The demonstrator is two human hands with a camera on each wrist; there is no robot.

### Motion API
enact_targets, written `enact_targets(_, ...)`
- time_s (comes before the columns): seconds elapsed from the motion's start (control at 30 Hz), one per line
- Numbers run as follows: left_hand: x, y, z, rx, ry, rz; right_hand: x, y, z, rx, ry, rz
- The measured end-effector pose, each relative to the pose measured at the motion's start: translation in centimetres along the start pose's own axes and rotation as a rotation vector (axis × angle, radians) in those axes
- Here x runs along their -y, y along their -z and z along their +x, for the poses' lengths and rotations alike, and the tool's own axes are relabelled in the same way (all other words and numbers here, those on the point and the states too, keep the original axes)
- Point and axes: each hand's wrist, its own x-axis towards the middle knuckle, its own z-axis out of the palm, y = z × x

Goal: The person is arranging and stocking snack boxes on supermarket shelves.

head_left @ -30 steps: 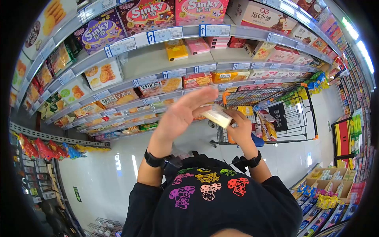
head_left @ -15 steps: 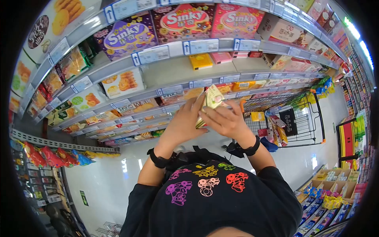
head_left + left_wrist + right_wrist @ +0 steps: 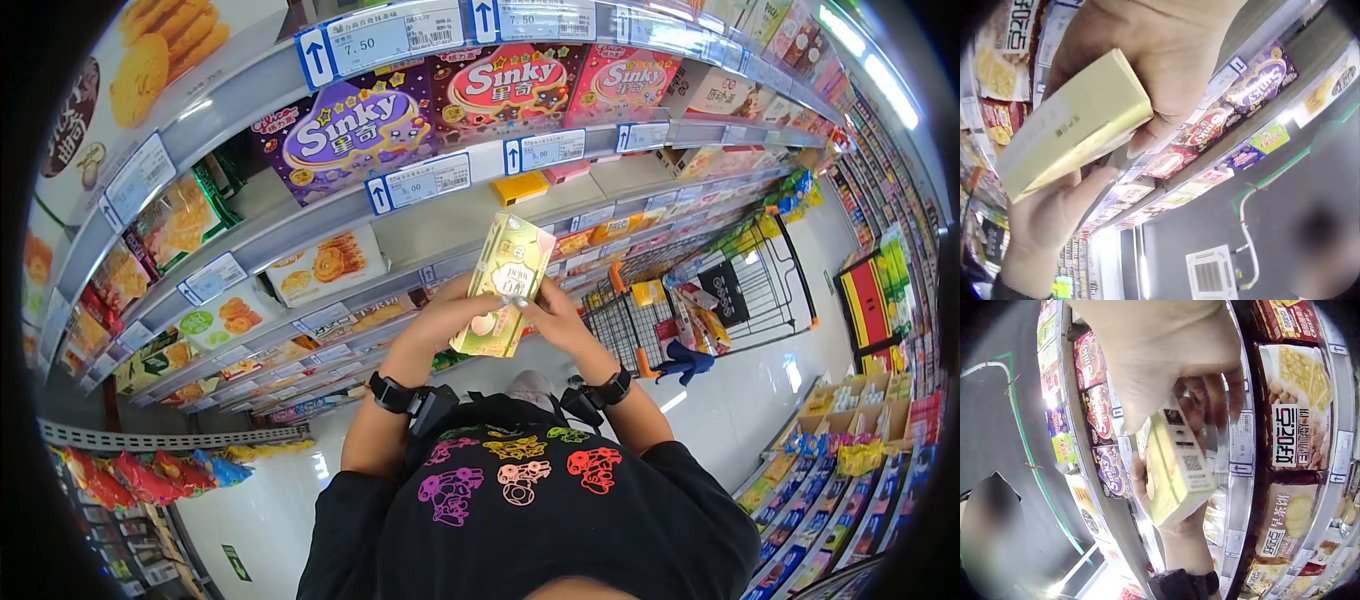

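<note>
Both hands hold a pale green and yellow box [image 3: 513, 275] upright in front of the chest, its printed front toward the head camera. The left hand [image 3: 448, 318] grips its left side, thumb across the front. On the other side the right hand [image 3: 556, 318] pinches the edge, with its thumb near the left thumb. In the left wrist view, the plain end of the box [image 3: 1079, 125] shows between the hands. A side with a printed code on the box [image 3: 1177, 459] appears in the right wrist view.
Shelves carry boxed snacks, among them a purple box [image 3: 350, 130], with price tags [image 3: 385, 40] along their edges. A shopping cart [image 3: 790, 300] with several packages stands at the right. Bagged snacks [image 3: 150, 478] hang at the lower left.
The box has turned so its front faces up, and both hands now hold it steady between them. The shelves appear closer, and the cart has shifted slightly in view.
</note>
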Motion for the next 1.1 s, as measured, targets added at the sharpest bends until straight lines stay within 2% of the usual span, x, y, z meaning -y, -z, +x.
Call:
enact_targets(0.03, 0.2, -0.1, 0.3, -0.038, -0.021, 0.063, 0.3, -0.4, 0.1, 0.001, -0.08, -0.008)
enact_targets(0.07, 0.5, 0.0, 0.8, -0.061, -0.134, 0.207, 0.4, -0.2, 0.4, -0.004, -0.055, -0.072)
enact_targets(0.2, -0.9, 0.2, 1.1, -0.139, -0.276, 0.389, 2.0, 0.2, 2.1, -0.105, -0.191, 0.004)
enact_targets(0.3, -2.1, 0.8, 0.5, -0.252, -0.234, 0.576, 1.8, 1.2, 4.2, -0.176, -0.247, 0.162)
enact_targets(0.33, -1.6, 1.5, 0.9, -0.3, -0.293, 0.58, 2.7, 1.1, 4.9, -0.175, -0.28, 0.161)
enact_targets(0.43, -2.7, 2.0, 1.5, -0.397, -0.346, 0.597, 3.3, 1.2, 7.7, -0.161, -0.218, 0.145)
enact_targets(0.6, -2.8, 5.3, 4.2, -0.578, -0.437, 0.612, 4.1, 0.8, 11.9, -0.014, -0.054, -0.15)
enact_targets(0.7, -3.6, 6.8, 4.7, -0.637, -0.383, 0.869, 3.0, -0.7, 13.4, -0.041, 0.132, -0.199)
enact_targets(0.73, -3.8, 6.6, 4.7, -0.681, -0.421, 0.891, 1.8, -0.4, 14.4, -0.067, 0.08, -0.274)
enact_targets(0.83, -2.9, 7.8, 5.9, -0.788, -0.605, 1.092, -0.4, -0.3, 16.4, -0.089, 0.081, -0.499)
enact_targets(0.93, -2.3, 7.6, 6.0, -0.837, -0.587, 1.024, -1.4, -1.0, 16.7, -0.194, 0.293, -0.58)
enact_targets(1.1, -1.8, 7.8, 5.9, -0.87, -0.718, 1.107, -0.7, -1.4, 16.9, -0.127, 0.19, -0.557)
